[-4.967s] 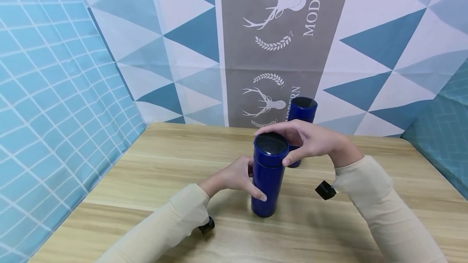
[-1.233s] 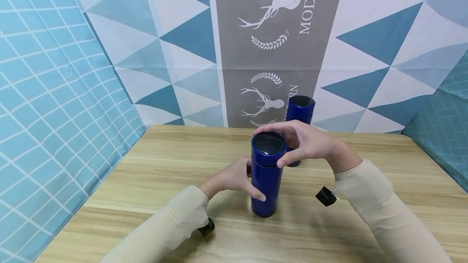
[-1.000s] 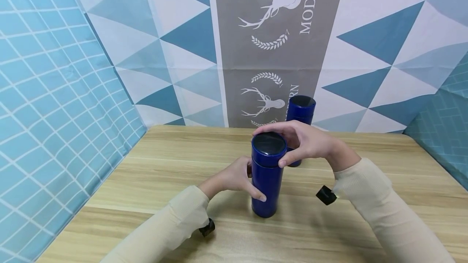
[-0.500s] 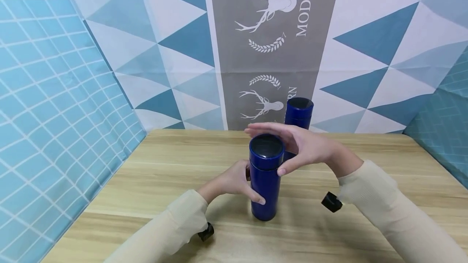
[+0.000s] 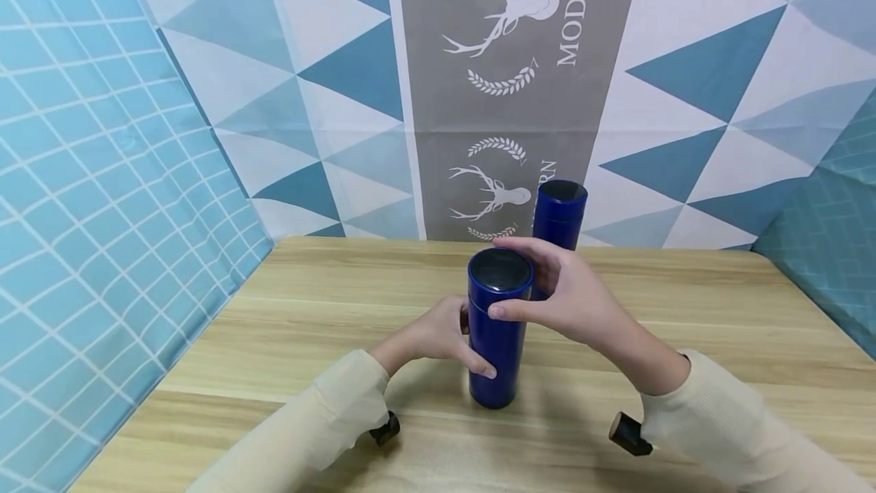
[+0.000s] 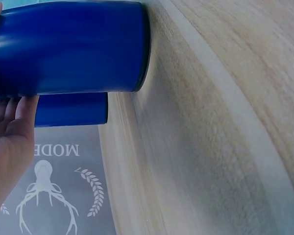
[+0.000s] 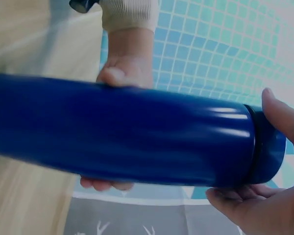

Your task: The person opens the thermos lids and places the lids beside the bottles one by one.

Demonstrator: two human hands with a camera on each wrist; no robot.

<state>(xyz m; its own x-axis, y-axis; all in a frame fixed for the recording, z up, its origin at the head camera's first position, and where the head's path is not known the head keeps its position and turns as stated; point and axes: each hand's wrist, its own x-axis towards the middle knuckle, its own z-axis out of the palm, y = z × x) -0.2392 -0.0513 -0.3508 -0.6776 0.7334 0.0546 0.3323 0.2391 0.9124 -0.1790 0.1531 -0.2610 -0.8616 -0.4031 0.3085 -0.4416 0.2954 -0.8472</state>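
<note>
On the counter (image 5: pixel 308 310), short of its far edge, an upright bottle (image 5: pixel 498 342) is gripped by the left hand (image 5: pixel 441 333), its lid (image 5: pixel 499 274) above by the right hand (image 5: pixel 566 297).

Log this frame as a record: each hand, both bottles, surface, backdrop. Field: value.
left hand: around the body of the front bottle
right hand: thumb and fingers around its lid
front bottle: blue, upright, lid on
rear bottle: blue, upright, partly hidden by right hand
table: wood-grain
backdrop: blue-white triangles, grey deer-head panel
</note>
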